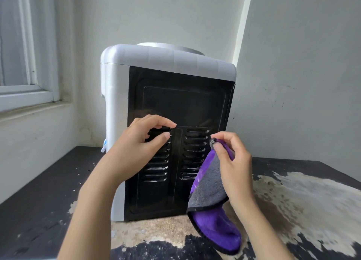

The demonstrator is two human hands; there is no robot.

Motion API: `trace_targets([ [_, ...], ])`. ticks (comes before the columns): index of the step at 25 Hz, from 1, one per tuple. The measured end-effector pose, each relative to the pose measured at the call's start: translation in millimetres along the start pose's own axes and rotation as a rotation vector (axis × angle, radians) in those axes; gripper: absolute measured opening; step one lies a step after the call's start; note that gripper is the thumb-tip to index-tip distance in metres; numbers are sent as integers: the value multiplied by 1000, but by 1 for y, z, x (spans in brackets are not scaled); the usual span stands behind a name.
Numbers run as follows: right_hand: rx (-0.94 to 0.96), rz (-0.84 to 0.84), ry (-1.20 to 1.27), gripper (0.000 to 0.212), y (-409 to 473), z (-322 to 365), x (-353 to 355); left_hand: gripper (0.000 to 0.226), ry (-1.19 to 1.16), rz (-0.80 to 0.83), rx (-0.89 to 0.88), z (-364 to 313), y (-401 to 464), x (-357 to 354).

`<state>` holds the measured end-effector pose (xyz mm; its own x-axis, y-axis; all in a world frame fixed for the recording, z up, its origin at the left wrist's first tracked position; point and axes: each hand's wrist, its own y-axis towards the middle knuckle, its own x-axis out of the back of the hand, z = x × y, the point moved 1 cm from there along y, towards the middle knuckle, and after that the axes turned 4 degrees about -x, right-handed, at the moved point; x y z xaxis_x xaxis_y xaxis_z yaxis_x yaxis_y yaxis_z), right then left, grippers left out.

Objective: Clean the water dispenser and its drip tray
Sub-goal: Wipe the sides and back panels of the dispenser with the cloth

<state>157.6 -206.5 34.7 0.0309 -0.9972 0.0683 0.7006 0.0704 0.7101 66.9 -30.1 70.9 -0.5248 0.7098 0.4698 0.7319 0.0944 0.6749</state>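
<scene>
Since the water dispenser is turned with its black back panel toward the person, I'd say this is the stage of doing the vent slots, not the front or the drip tray, which I can't see at all from here. It stands on the worn table right in front of both hands, in a corner by a window.

Left hand has its fingers curled with the tips at the top slots of the left vent column. Looks like it's steadying the unit or feeling for grime, but it isn't holding anything.

Right hand pinches a corner of the purple and grey cloth between thumb and fingertips, just right of the right-hand vent column. The rest of the cloth hangs down below that hand, its lower edge down at the table. Pinching a small corner like that makes sense if you want a thin point to poke into narrow slots. A few of the lower slots look whitish, probably dust, so there's work left.
</scene>
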Motion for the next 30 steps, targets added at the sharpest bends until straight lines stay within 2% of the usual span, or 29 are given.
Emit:
trace_targets([
  [6, -149, 84, 217, 20, -5, 2, 7, 19, -26, -59, -60, -19, 0, -8],
  [10, -94, 97, 199, 13, -9, 13, 9, 19, -114, 197, -58, -31, 1, -32],
  [12, -47, 149, 195, 12, -5, 19, 9, 16, -137, 177, -70, -30, 2, -38],
  [16, -16, 339, 136, 12, 10, 27, 15, 11, -244, -18, -96, -28, 5, -34],
  [19, -189, 688, 18, 16, 22, 27, 27, 15, -289, -52, -76, -24, 6, -31],
  [21, -282, 831, -23, 18, 24, 26, 35, 18, -290, -60, -70, -22, 6, -30],
  [26, -178, 733, -120, 13, 26, 31, 35, 20, -244, -135, -123, -25, 7, -30],
  [30, -131, 741, 4, 21, 26, 30, 27, 22, -205, -156, -154, -32, 6, -27],
])
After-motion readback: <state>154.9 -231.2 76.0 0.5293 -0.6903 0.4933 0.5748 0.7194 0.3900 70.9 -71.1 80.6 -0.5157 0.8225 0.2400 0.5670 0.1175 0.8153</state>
